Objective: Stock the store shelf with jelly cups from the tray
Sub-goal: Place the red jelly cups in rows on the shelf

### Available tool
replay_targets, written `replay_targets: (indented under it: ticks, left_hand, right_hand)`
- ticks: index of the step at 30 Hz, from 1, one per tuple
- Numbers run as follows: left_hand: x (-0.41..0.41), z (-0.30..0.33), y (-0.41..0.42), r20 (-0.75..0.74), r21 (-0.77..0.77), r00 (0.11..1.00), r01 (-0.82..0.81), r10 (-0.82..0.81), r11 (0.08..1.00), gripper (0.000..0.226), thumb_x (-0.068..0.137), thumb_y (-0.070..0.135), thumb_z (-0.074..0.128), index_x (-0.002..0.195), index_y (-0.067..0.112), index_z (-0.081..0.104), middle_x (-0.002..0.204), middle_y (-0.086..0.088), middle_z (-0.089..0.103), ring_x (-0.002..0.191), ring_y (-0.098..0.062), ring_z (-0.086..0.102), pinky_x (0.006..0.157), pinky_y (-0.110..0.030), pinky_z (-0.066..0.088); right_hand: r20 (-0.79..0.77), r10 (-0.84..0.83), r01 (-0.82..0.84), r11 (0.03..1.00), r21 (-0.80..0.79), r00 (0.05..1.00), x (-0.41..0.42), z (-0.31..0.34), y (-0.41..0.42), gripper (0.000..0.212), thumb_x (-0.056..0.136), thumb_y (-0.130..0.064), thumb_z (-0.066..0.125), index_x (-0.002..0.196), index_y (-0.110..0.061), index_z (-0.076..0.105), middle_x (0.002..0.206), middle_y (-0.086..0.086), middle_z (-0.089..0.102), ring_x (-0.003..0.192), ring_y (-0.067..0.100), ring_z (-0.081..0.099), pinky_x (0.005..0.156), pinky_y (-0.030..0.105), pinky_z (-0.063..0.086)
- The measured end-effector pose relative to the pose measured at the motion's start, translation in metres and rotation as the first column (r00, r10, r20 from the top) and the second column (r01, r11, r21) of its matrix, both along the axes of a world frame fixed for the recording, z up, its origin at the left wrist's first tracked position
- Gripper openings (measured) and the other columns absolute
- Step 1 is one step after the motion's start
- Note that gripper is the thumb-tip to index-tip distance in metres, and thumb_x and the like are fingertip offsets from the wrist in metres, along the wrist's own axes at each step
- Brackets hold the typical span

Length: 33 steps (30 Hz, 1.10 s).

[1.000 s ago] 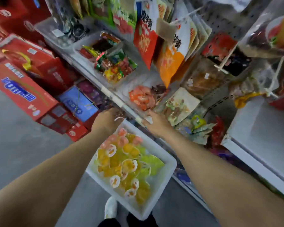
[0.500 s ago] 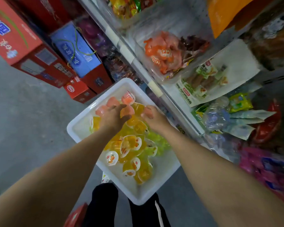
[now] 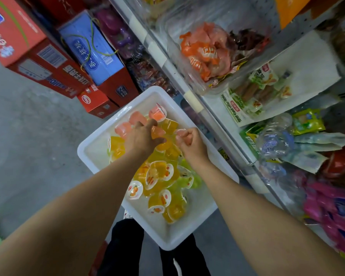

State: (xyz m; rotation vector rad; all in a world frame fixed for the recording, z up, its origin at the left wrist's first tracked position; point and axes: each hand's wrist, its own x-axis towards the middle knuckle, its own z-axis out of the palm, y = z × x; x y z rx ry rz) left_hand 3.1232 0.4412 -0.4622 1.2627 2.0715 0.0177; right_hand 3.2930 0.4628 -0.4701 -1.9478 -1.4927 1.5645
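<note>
The tray (image 3: 92, 148) is plain white. The jelly cups (image 3: 159, 176) in it run mostly yellow and orange, with a few pink ones (image 3: 136, 118) at the far end and pale green ones (image 3: 195, 180) on the shelf side — their lids are white with small orange fruit pictures. The floor (image 3: 28, 136) is grey. Beside the shelf stand red boxes (image 3: 42, 62) with white lettering and a blue box (image 3: 92, 50) tied with yellow-green string. In a clear shelf bin (image 3: 267, 36) lie orange-and-white packets (image 3: 203, 54) — the shelf edge (image 3: 207, 108) is white.
</note>
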Motion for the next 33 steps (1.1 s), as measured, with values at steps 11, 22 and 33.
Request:
replay_targets:
  ticks: [11, 22, 33]
  left_hand:
    - [0.008, 0.039, -0.055, 0.452, -0.007, 0.815, -0.403, 0.363, 0.915, 0.039, 0.083, 0.036, 0.077, 0.114, 0.030, 0.055, 0.096, 0.000, 0.064, 0.082, -0.020, 0.065, 0.070, -0.039, 0.058]
    - [0.020, 0.187, -0.057, 0.806, 0.008, 0.502, -0.539, 0.314, 0.842, 0.006, 0.090, 0.019, 0.070, 0.095, 0.020, 0.066, 0.090, -0.009, 0.066, 0.077, -0.018, 0.065, 0.065, -0.026, 0.057]
    - [0.068, 0.374, -0.030, 0.814, 0.446, 0.533, -0.319, -0.231, 0.836, 0.021, 0.093, 0.030, 0.065, 0.100, 0.011, 0.070, 0.086, -0.004, 0.068, 0.074, -0.014, 0.062, 0.057, -0.020, 0.051]
  right_hand:
    - [-0.086, -0.003, -0.004, 0.996, -0.087, 0.996, 0.020, 0.056, -0.019, 0.065, 0.087, -0.038, 0.074, 0.139, -0.040, 0.035, 0.120, -0.006, 0.058, 0.105, 0.014, 0.062, 0.092, 0.037, 0.054]
    - [-0.358, -0.297, 0.320, 0.947, 0.005, 0.885, 0.012, 0.208, -0.041, 0.009, 0.091, -0.032, 0.071, 0.096, -0.025, 0.067, 0.097, -0.002, 0.068, 0.088, 0.020, 0.067, 0.065, 0.032, 0.057]
    - [-0.391, -0.302, 0.473, 0.738, 0.481, 0.869, 0.064, 0.424, -0.051, 0.015, 0.087, -0.045, 0.071, 0.094, -0.033, 0.072, 0.104, -0.005, 0.072, 0.095, 0.013, 0.070, 0.076, 0.034, 0.060]
